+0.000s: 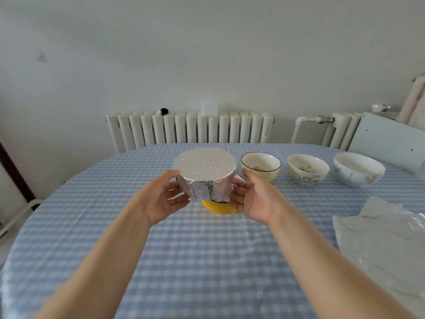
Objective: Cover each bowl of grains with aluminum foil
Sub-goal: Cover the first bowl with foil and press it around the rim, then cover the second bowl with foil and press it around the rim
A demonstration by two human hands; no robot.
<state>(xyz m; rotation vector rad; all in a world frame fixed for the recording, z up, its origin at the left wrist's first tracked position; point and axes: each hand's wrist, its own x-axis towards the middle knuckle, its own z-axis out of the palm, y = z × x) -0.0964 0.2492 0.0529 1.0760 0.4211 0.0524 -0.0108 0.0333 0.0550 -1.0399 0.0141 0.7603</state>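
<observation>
Broadly, the round counter under a blue-and-white checked cloth has open room in front of the arms, its far edge close to a white ribbed radiator. Crumpled sheets of aluminium foil lie by the right edge. Three uncovered ceramic bowls stand in a row: a white one, a patterned one and a dark-rimmed cream one, the latter two with a few grains inside. The yellow bowl, foil smoothed tight over top and sides, sits mid-counter between the left hand and right hand, both cupping it with relaxed fingers.
</observation>
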